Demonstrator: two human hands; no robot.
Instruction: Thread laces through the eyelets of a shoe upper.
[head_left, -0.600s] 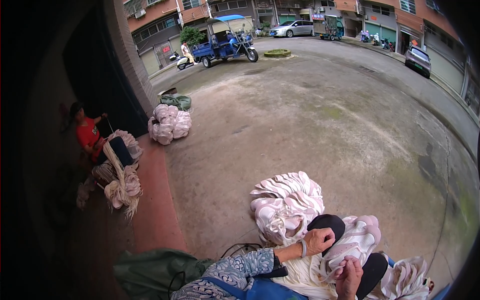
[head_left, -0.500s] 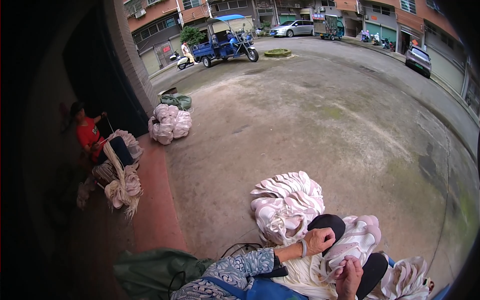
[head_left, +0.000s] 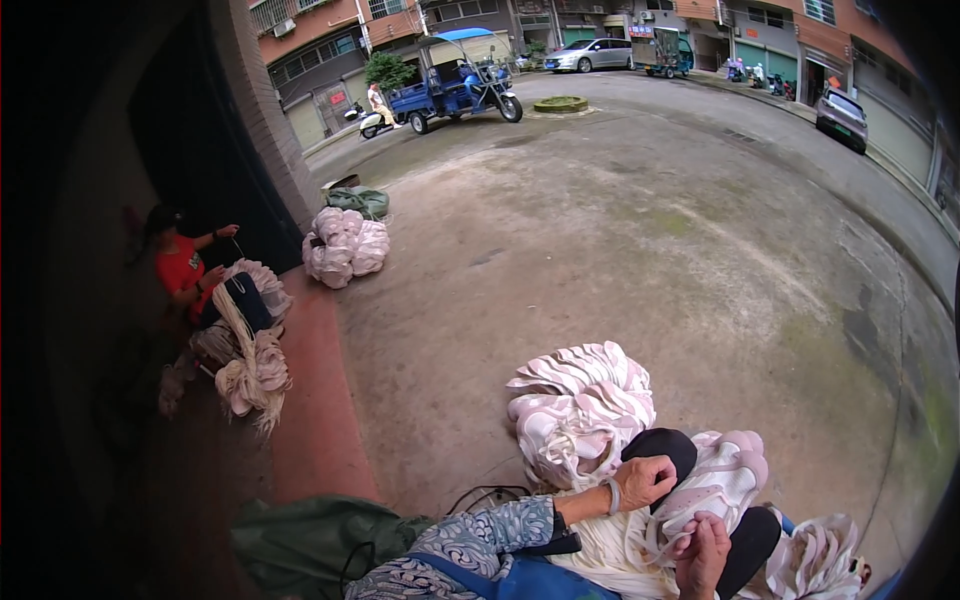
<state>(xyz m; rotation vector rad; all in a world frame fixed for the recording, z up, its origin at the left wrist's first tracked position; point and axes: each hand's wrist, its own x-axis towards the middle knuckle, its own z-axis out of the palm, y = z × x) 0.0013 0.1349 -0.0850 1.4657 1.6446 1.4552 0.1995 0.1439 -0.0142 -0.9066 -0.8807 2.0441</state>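
Observation:
A stack of pink-and-white shoe uppers [head_left: 728, 470] lies across my knees. My left hand [head_left: 648, 482], a pale band on its wrist, is closed over the dark knee at the stack's left side; anything within its fingers is hidden. Lower down, my right hand [head_left: 704, 555] pinches at the near end of the uppers, where a white shoelace [head_left: 652, 545] loops to its fingertips. A bunch of loose cream laces [head_left: 598, 545] is spread over my lap. Just beyond my knees, a larger bundle of uppers [head_left: 580, 405] rests on the ground.
More uppers [head_left: 815, 560] lie at my right. Dark green cloth [head_left: 320, 545] is at lower left. A person in a red top [head_left: 185, 270] sits in the left doorway with laces and uppers. Another bundle [head_left: 345, 248] stands by the wall. A blue three-wheeler [head_left: 455, 95] is parked far off.
The whole view has shifted slightly. Both my hands keep nearly the same place on the uppers. The seated person's raised arm has moved outward to the right.

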